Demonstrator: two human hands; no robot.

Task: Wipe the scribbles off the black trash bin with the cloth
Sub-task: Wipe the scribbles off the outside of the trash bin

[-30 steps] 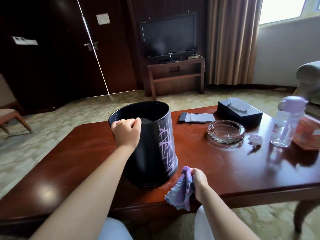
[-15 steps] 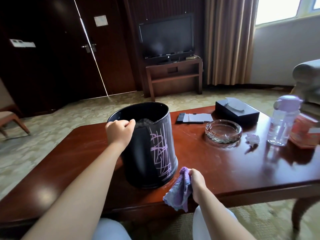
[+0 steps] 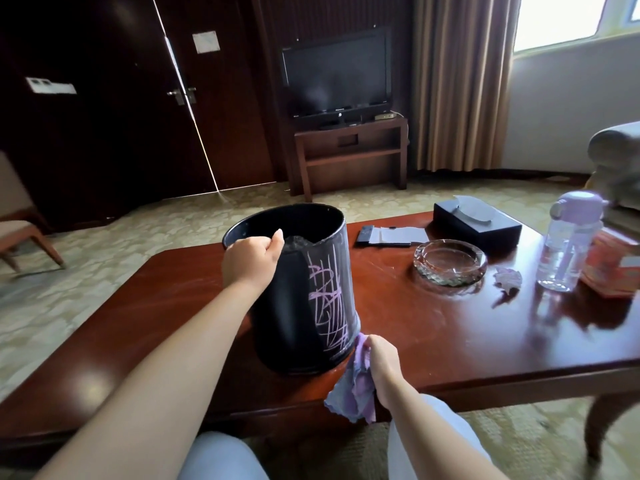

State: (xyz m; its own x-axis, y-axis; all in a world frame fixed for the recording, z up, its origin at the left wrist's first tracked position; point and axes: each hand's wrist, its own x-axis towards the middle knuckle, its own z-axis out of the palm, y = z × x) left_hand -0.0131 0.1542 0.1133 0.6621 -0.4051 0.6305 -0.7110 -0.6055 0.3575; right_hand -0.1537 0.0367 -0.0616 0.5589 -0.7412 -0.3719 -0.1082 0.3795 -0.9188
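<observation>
The round black trash bin [image 3: 294, 306] stands on the glossy reddish-brown wooden table [image 3: 450, 341], near its front edge and left of the middle; inside it, near the rim, something grey and crinkled shows, but I cannot tell what it is; on the side of the bin that faces right, purple scribbles [image 3: 329, 299] run from below the rim down to the base, and they form no readable word. The left hand [image 3: 251, 259] grips the near rim of the bin, with the fingers curled over the edge; the right hand [image 3: 382, 358] holds the crumpled purple cloth [image 3: 353, 386] just beside the base of the bin, and the cloth hangs down over the table edge; whether the cloth touches the bin I cannot tell. Behind the bin and to the right sits a round clear glass ashtray [image 3: 450, 263], and nothing can be seen in it; further right stands a clear plastic water bottle with a lilac lid [image 3: 568, 240], its contents are not clear to see; a black rectangular tissue box [image 3: 478, 223] lies behind the ashtray with a pale tissue in its top opening; a red box [image 3: 613, 268] at the right edge carries a label too blurred to read.
</observation>
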